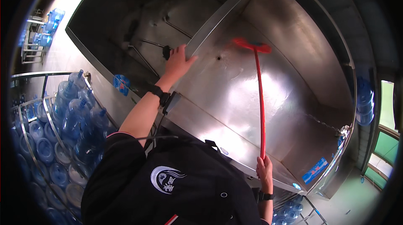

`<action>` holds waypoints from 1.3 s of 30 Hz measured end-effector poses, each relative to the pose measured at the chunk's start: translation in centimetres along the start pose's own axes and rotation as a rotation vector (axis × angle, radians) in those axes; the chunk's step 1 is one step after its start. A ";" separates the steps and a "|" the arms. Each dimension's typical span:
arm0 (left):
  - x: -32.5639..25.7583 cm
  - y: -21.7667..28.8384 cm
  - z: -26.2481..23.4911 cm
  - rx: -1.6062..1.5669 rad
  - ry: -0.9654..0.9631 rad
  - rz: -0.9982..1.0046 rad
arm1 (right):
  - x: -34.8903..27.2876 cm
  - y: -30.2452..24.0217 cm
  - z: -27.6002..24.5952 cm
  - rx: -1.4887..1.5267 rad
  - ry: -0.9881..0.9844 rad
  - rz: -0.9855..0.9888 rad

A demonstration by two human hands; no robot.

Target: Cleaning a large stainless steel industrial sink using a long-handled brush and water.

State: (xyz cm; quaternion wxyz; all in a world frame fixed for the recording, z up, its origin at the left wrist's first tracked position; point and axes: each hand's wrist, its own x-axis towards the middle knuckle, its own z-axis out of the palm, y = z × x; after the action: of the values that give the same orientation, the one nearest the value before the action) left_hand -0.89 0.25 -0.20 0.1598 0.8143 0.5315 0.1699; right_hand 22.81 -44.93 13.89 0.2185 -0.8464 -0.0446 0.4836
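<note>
Brush (pixel 261 99) in the head view: its long handle runs straight ahead from the right hand (pixel 264 168), whose fingers are wrapped around the near end, to a blurred red head (pixel 252 46) inside the right-hand steel tub (pixel 210 88). The left hand (pixel 178 63) is farther from it, left of the handle at the divider (pixel 226 15), thumb spread; whether its fingers clamp the edge, I cannot tell.

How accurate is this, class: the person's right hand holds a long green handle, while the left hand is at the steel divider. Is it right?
Not quite: the long handle is red, not green, as the head view shows. The rest stands: the right hand holds it, while the left hand is at the steel divider.
</note>
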 end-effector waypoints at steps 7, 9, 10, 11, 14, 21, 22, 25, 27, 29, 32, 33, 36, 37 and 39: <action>-0.1 18.0 -14.7 -0.900 -0.525 0.595 | 4.4 0.8 4.2 -0.109 0.047 -0.057; -2.1 21.6 -17.4 -1.298 -0.774 0.757 | 5.3 2.8 4.9 -0.225 0.039 -0.067; -3.5 23.0 -19.2 -1.483 -0.885 0.773 | 5.4 4.2 4.9 -0.226 -0.032 -0.041; -4.0 24.3 -21.0 -1.524 -1.078 0.816 | 5.1 5.4 4.7 -0.215 -0.048 -0.021; -6.5 27.0 -22.8 -1.797 -1.093 0.976 | 3.5 8.0 4.0 -0.104 -0.114 0.037; -5.9 29.6 -25.1 -1.848 -0.969 1.254 | -1.5 8.9 1.8 0.433 -0.207 0.167; -5.8 29.6 -25.5 -1.869 -1.014 1.241 | -1.8 8.1 1.5 0.430 -0.210 0.171; -5.1 30.0 -26.5 -1.941 -1.216 1.207 | -1.9 6.6 1.0 0.504 -0.010 0.221; -4.4 28.7 -28.1 -1.943 -1.358 1.124 | -0.7 4.7 0.2 0.521 -0.027 0.174; -2.6 28.8 -28.5 -1.880 -1.636 1.065 | 2.1 6.9 -1.3 0.688 0.040 0.128; -2.4 29.7 -28.7 -1.797 -1.880 0.957 | 5.6 6.1 -4.0 0.789 0.040 0.240; -3.0 29.6 -29.3 -1.777 -1.901 0.923 | 7.0 5.9 -4.3 0.898 0.004 0.177; -6.0 30.0 -27.4 -2.224 -1.588 0.883 | 10.2 6.1 -4.8 1.138 -0.016 0.234; -6.0 29.9 -26.8 -2.220 -1.585 0.884 | 11.0 6.3 -4.6 1.210 -0.092 0.271; -4.5 30.2 -25.5 -2.345 -1.751 0.881 | 11.1 8.1 -2.4 0.939 -0.120 0.040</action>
State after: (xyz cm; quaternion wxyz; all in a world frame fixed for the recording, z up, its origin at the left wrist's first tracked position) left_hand 10.50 -13.43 35.36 0.8863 0.1623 -0.4337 -0.0055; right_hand 29.58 -49.77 2.71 0.5651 -0.6272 0.1828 0.5038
